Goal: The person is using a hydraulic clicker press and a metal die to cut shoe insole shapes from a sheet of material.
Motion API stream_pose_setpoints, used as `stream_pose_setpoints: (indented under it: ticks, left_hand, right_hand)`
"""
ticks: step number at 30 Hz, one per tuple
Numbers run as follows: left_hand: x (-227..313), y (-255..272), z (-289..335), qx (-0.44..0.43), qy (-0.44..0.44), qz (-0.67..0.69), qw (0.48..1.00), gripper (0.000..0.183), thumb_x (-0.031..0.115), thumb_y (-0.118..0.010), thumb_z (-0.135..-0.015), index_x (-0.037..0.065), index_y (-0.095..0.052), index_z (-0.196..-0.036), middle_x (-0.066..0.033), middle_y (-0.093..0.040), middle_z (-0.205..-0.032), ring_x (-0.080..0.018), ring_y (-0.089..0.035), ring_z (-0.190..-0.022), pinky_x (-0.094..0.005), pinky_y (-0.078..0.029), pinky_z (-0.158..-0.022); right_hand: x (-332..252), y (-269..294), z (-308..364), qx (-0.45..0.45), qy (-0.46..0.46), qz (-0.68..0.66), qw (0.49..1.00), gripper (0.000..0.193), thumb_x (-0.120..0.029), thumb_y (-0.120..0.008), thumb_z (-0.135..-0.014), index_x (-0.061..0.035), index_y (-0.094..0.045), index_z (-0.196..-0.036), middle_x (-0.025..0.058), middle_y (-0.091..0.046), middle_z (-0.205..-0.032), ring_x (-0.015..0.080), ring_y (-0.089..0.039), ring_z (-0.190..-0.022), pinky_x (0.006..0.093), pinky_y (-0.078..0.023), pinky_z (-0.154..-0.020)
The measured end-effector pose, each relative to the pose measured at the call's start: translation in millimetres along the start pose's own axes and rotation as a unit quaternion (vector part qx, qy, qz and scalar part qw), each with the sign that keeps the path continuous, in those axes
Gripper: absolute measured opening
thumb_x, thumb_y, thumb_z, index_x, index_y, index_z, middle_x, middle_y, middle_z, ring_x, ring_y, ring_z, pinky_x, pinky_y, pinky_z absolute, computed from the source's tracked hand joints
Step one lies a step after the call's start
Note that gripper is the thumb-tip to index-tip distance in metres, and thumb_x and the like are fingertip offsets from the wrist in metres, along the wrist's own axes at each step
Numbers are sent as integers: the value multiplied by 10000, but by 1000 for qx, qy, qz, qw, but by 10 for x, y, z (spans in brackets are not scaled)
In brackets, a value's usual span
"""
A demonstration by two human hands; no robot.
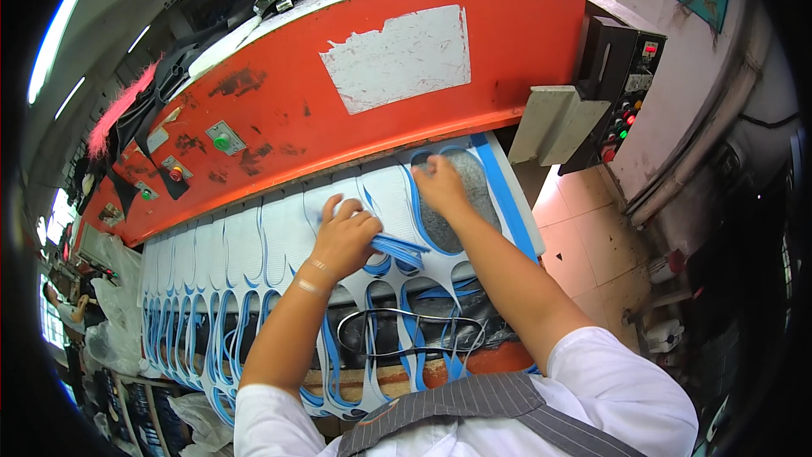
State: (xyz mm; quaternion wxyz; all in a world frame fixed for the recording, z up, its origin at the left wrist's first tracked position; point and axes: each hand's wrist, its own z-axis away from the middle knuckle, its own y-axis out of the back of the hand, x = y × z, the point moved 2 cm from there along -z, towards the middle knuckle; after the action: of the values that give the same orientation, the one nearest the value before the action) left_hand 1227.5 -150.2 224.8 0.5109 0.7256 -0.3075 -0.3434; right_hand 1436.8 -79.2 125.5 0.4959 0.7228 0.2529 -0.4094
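Observation:
A large white sheet with blue edges lies in front of me, cut in rows of long, rounded, sole-like shapes. My left hand is closed round a small stack of blue-and-white cut pieces, whose ends stick out to the right below the palm. At the sheet's far right, my right hand has its fingers curled together beside a sole-shaped opening. Grey board shows through that opening. Whatever the right fingers pinch is hidden. A thin, dark loop lies nearer me, across the sheet's cut-out strips.
A red machine beam spans the far side, with a green button on its face. At right stand a grey metal bracket and a black control box with lit buttons. Clear plastic bags hang at left.

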Motion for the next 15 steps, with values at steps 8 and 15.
stream_pose_setpoints:
  ticks: [8, 15]
  left_hand:
    - [-431, 318, 435, 189, 333, 765, 518, 461, 187, -748, -804, -10, -568, -1179, -116, -639, -1137, -238, -620, -1037, -395, -484, -933]
    - [-480, -847, -356, 189, 393, 782, 446, 504, 229, -714, -853, 6, -518, -1260, -89, -615, -1193, -228, -581, -1101, -395, -421, -1008]
  right_hand:
    - [-160, -406, 7, -264, -243, -168, 918, 491, -223, -836, -691, 123, -639, -978, 201, -672, -898, 257, -644, -702, 377, -503, -627]
    - [408, -689, -48, -203, -231, -253, 917, 476, -135, -767, -735, 144, -600, -1082, 237, -665, -1036, 300, -670, -915, 402, -521, -757]
